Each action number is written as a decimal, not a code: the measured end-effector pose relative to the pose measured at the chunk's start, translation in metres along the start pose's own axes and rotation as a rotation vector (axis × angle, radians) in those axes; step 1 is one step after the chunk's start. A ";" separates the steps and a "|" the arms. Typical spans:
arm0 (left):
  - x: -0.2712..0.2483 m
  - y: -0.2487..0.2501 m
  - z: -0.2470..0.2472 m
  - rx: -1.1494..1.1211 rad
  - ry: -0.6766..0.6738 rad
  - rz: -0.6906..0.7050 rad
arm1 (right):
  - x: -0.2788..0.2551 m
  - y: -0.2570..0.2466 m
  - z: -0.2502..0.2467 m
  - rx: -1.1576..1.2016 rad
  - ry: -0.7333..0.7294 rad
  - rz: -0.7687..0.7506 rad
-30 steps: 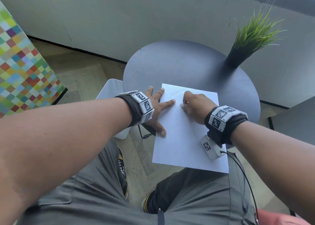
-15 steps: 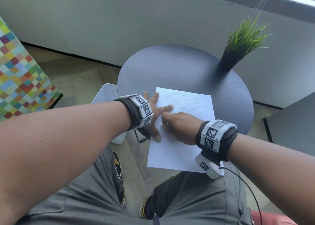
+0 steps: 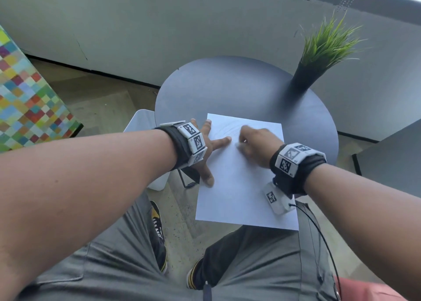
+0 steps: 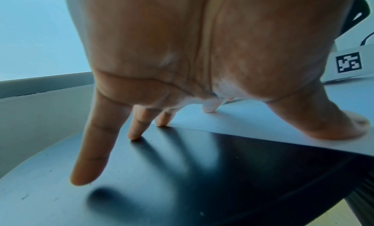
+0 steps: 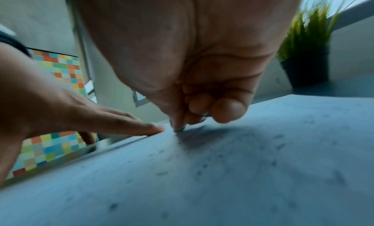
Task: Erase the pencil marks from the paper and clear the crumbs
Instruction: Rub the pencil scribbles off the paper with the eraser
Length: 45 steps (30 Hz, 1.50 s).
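Note:
A white sheet of paper (image 3: pixel 239 198) lies on the round dark table (image 3: pixel 227 91), its near end hanging over the edge. Faint pencil scribbles (image 3: pixel 227 129) show near its far end. My left hand (image 3: pixel 208 148) is spread flat, with thumb and index finger pressing the sheet's left edge (image 4: pixel 242 127) and the other fingers on the table. My right hand (image 3: pixel 255 145) is curled, blurred, and pinches a small eraser (image 5: pixel 179 129) whose tip touches the paper (image 5: pixel 222 181). Several dark crumbs (image 5: pixel 204 165) are scattered over the sheet.
A black pot (image 3: pixel 303 79) with green grass-like leaves stands at the table's far right. A white stool (image 3: pixel 141 123) is under the table's left side, a checkered multicoloured panel (image 3: pixel 27 100) at far left. My knees are below the paper.
My right hand swept left and nearer, close to the left index finger, then back up to the right across the scribbles. The left hand stayed pressed on the sheet.

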State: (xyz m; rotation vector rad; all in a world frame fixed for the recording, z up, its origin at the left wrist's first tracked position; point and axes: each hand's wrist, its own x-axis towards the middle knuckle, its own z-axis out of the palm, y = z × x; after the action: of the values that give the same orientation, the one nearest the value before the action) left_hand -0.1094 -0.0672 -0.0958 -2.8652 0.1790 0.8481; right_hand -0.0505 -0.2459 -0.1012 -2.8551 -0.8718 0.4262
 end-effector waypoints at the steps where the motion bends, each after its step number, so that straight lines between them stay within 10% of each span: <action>1: 0.000 0.000 0.000 0.006 0.003 -0.003 | 0.000 0.000 0.000 -0.013 0.025 0.057; 6: -0.001 0.003 -0.005 0.037 0.003 0.007 | -0.028 -0.029 0.012 -0.038 -0.240 -0.293; 10: -0.002 0.004 -0.007 0.048 0.003 0.006 | -0.002 0.001 -0.001 -0.033 0.004 0.068; 15: -0.002 0.004 -0.007 0.055 0.001 0.007 | -0.032 -0.032 0.014 -0.019 -0.245 -0.283; 20: -0.001 0.003 -0.006 0.050 0.012 0.016 | -0.008 0.003 -0.002 -0.073 -0.019 0.068; 25: 0.000 0.003 -0.007 0.050 0.004 0.011 | -0.037 -0.023 0.005 -0.074 -0.269 -0.306; 29: 0.000 0.003 -0.006 0.023 0.005 0.014 | -0.013 -0.001 -0.006 -0.113 -0.044 0.005; 34: 0.000 0.004 -0.007 0.044 -0.017 0.004 | -0.040 -0.039 0.010 -0.120 -0.278 -0.263; 40: -0.001 0.005 -0.010 0.009 -0.051 -0.014 | -0.007 0.013 -0.009 -0.004 -0.089 0.145; 45: -0.002 0.011 -0.005 -0.056 -0.007 -0.006 | -0.018 -0.008 -0.001 -0.044 -0.098 -0.049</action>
State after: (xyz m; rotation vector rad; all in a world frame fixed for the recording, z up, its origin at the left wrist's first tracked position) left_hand -0.1100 -0.0786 -0.0922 -2.9121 0.1475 0.8754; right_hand -0.0691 -0.2495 -0.0944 -2.8669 -0.9779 0.5525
